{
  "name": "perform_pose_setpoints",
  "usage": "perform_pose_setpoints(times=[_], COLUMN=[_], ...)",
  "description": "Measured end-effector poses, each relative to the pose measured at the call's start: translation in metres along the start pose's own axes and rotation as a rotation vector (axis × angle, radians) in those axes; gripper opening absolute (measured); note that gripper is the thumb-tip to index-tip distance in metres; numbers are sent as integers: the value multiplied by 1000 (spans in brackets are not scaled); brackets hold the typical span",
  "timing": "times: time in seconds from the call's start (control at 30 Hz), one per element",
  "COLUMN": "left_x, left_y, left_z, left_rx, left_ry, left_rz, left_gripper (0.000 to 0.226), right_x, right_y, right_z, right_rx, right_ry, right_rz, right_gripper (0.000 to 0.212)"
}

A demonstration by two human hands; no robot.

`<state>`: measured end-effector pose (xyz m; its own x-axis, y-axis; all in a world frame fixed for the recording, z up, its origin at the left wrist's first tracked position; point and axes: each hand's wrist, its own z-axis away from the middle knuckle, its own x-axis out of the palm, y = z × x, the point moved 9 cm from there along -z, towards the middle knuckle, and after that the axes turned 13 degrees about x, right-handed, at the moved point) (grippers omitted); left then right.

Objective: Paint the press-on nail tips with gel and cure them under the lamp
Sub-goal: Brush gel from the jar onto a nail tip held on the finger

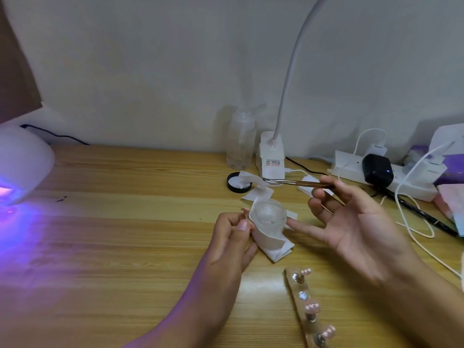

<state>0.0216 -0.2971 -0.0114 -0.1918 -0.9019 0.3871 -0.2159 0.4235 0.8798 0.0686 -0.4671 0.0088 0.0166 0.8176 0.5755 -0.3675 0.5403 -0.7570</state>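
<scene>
My left hand (232, 237) pinches a white tissue (270, 241) wrapped around a small clear glass cup (270, 214) at the desk's middle. My right hand (351, 222) holds a thin brush (296, 182) between thumb and forefinger, its metal tip pointing left above the cup; the other fingers are spread, the little finger touching the tissue. A wooden holder strip (298, 310) lies at the bottom right, with pink nail tips (312, 307) standing on its pegs. The white curing lamp (22, 162) sits at the far left, glowing purple.
A clear bottle (239, 141) and its black cap (238, 182) stand at the back. A clip lamp base (272, 156) with a gooseneck is beside them. A power strip (376, 172) with chargers, cables and a black pen (424, 214) fill the right side.
</scene>
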Motion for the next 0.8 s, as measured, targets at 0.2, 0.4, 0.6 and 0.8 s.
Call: perform_pose_setpoints(times=[0.2, 0.4, 0.6, 0.8], left_x=[-1, -11, 5, 9], left_y=[-1, 4, 0, 2], left_z=[3, 4, 8, 9], left_rx=[5, 1, -48, -55], left_ry=[-7, 40, -115, -123], left_rz=[-176, -327, -248, -266], left_gripper=[23, 16, 17, 8], right_x=[-7, -34, -56, -53], right_y=[1, -38, -21, -13], right_z=[7, 44, 56, 55], right_rx=[-19, -377, -437, -409], right_ry=[27, 40, 78, 71], right_rz=[17, 201, 205, 198], right_gripper=[17, 24, 31, 19])
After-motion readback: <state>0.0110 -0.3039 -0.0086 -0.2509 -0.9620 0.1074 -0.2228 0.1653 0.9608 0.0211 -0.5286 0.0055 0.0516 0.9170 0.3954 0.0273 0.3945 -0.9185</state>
